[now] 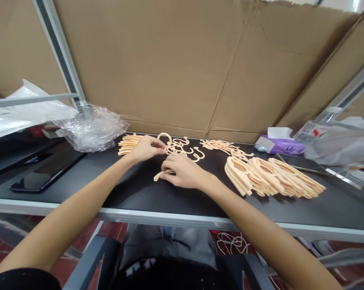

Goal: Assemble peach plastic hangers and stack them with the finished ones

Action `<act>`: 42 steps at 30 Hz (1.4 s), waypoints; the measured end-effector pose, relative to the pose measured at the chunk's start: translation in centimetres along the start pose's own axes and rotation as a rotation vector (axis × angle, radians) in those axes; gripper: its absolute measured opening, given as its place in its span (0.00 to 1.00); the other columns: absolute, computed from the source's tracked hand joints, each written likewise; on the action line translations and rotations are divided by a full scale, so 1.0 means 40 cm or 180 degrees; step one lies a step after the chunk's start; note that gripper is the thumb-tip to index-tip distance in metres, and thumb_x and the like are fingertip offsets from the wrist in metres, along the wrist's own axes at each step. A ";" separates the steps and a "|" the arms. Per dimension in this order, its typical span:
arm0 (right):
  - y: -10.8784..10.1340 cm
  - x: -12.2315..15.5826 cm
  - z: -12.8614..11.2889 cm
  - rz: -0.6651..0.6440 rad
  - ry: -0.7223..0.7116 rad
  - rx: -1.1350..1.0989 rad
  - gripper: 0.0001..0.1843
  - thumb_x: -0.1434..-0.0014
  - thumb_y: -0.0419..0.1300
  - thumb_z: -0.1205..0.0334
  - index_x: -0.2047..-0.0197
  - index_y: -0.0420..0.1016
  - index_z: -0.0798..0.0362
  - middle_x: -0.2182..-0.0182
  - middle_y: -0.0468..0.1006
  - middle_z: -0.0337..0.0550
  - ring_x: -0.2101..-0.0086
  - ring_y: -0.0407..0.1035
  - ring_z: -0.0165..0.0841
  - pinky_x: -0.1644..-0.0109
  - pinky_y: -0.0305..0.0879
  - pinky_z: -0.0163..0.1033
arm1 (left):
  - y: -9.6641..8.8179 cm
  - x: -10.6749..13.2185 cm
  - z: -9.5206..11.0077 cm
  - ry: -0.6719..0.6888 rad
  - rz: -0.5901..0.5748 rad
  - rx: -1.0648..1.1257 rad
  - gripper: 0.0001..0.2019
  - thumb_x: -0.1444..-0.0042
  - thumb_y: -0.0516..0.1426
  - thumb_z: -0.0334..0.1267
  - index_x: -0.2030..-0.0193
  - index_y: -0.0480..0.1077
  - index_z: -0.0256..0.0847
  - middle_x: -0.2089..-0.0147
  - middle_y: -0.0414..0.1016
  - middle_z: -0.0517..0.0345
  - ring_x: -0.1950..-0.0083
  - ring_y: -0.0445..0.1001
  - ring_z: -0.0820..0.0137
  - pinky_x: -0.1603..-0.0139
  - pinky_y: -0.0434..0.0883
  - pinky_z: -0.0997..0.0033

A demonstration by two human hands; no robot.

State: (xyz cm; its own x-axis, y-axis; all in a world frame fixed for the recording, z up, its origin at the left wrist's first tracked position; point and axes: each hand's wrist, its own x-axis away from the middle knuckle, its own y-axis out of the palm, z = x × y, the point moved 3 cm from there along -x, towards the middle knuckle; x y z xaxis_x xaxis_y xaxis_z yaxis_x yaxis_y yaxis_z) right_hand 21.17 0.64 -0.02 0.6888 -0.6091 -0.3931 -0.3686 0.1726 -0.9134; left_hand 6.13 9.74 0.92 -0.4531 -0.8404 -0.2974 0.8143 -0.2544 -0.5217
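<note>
My left hand (147, 148) is closed in a pinch at the edge of a loose group of thin, pale wooden hook-shaped pieces (197, 154). Its fingertips meet a curved wooden piece (164, 135) there. My right hand (183, 171), just to the right and nearer me, has its thumb and fingers closed on a slim pale wooden strip (158, 176) with a rounded end. Part of that strip is hidden under the fingers. Left of the hooks, behind my left hand, lies a stack of narrow wooden pieces (128, 144).
Stacked wooden pieces with oval openings (269, 175) lie on the black tabletop (176, 199) at right. Behind them are a smaller wooden pile (220, 146) and a purple tissue pack (283, 145). Clear plastic wrap (93, 125) and a dark flat device (46, 171) are left. Cardboard (170, 72) stands behind.
</note>
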 end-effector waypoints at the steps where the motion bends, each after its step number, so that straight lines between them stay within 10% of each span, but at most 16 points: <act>1: -0.005 0.001 0.010 -0.0047 0.0127 0.0042 0.06 0.37 0.62 0.61 0.66 0.78 0.53 0.65 0.78 0.45 0.60 0.69 0.37 0.53 0.62 0.42 | 0.002 -0.001 0.000 0.0022 -0.0057 0.0022 0.11 0.58 0.65 0.40 0.69 0.79 0.35 0.70 0.80 0.55 0.67 0.76 0.68 0.64 0.73 0.69; 15: 0.003 0.023 0.131 -0.0282 0.1009 0.0253 0.13 0.35 0.54 0.68 0.62 0.80 0.52 0.60 0.81 0.48 0.57 0.72 0.39 0.55 0.62 0.40 | 0.021 -0.003 -0.027 -0.0013 -0.0256 -0.0118 0.10 0.59 0.65 0.38 0.67 0.80 0.37 0.68 0.82 0.56 0.65 0.78 0.67 0.59 0.74 0.66; 42: -0.013 0.030 0.134 -0.0140 0.1216 0.0434 0.12 0.31 0.51 0.63 0.58 0.77 0.50 0.59 0.82 0.48 0.59 0.74 0.39 0.59 0.61 0.39 | 0.040 0.017 -0.006 0.0432 -0.0191 -0.0919 0.11 0.48 0.61 0.39 0.60 0.82 0.40 0.62 0.84 0.56 0.61 0.80 0.65 0.57 0.72 0.70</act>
State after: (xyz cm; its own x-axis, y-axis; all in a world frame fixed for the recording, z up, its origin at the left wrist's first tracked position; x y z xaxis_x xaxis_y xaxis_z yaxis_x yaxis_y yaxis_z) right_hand 25.54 3.96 -0.60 0.4110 -0.8575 -0.3094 -0.2403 0.2254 -0.9442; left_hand 7.05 8.87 -0.31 -0.5571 -0.7516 -0.3532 0.6569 -0.1387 -0.7411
